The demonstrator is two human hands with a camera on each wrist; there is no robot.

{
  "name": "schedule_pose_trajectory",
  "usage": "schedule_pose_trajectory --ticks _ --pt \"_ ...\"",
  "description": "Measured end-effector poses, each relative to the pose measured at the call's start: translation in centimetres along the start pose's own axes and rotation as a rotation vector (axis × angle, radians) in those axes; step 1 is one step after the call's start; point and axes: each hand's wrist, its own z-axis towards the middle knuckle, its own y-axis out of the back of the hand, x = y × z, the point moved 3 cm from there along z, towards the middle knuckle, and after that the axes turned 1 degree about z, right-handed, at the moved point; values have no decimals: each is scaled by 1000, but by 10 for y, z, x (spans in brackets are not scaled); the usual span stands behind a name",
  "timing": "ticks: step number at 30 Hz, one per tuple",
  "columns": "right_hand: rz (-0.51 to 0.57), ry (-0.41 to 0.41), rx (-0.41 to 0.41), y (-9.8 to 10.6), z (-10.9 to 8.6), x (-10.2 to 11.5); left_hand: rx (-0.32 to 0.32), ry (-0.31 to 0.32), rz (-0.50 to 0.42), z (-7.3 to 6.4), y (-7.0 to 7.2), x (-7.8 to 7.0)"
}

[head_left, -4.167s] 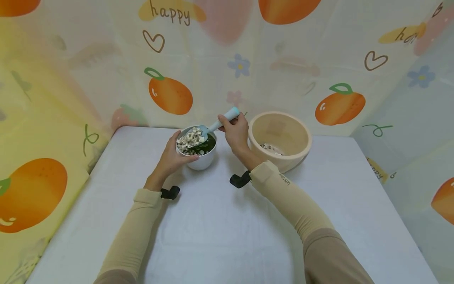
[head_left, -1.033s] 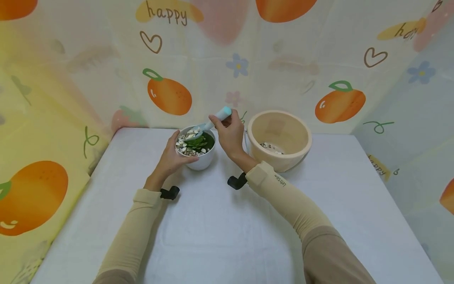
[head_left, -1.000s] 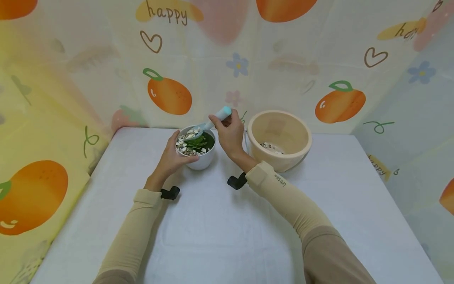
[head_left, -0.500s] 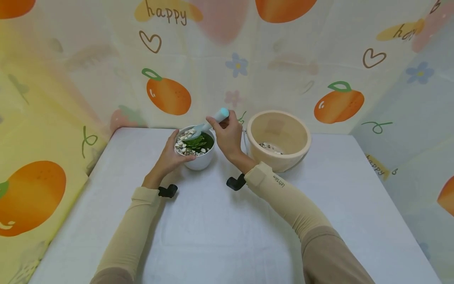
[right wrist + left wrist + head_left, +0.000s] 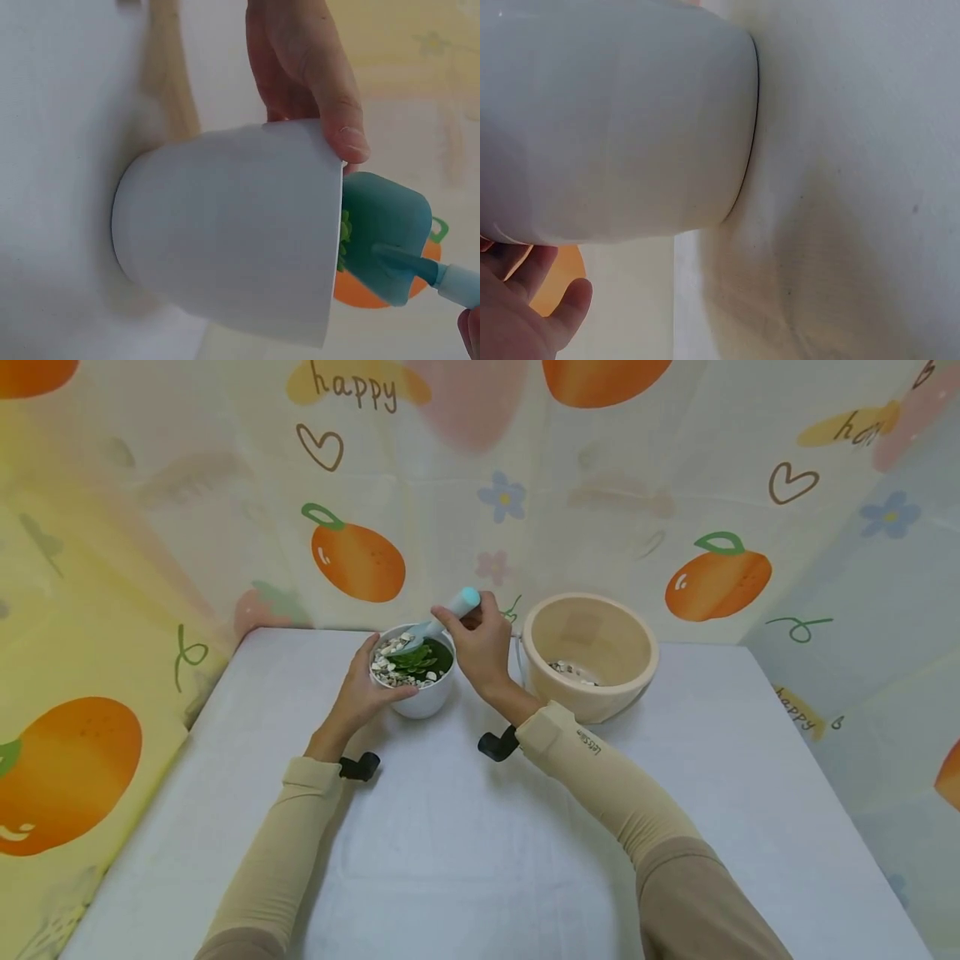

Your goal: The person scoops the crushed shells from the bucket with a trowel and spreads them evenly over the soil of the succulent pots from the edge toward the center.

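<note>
My left hand [image 5: 362, 693] holds a small white flower pot [image 5: 422, 703] around its left side, the thumb lying along the front below the rim. The pot stands upright on the table, as its base in the left wrist view shows. Inside are a green succulent [image 5: 414, 662], dark soil on the right and pale pebbles [image 5: 382, 672] on the left. My right hand [image 5: 484, 647] grips the pale-blue handle of a small trowel [image 5: 453, 609]. Its blade [image 5: 390, 225] slants over the pot's opening, close above the plant in the right wrist view.
A large beige pot [image 5: 600, 702] stands just right of my right hand, with some pebbles [image 5: 573, 673] at its bottom. White cloth [image 5: 465, 852] covers the table. A fruit-printed curtain [image 5: 450, 468] hangs close behind both pots.
Earlier the trowel carried a heap of pebbles over the pot. Now its blade is tipped lower, the pebbles lie inside and the succulent shows more. My right hand has shifted slightly left.
</note>
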Motion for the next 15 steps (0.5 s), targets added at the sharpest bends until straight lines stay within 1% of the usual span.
schedule_pose_trajectory --ticks 6,15 --pt "-24 24 2 -1 0 2 -31 -12 -14 -2 -3 0" --pt "15 48 -7 2 1 8 -119 -7 7 -9 -7 -2"
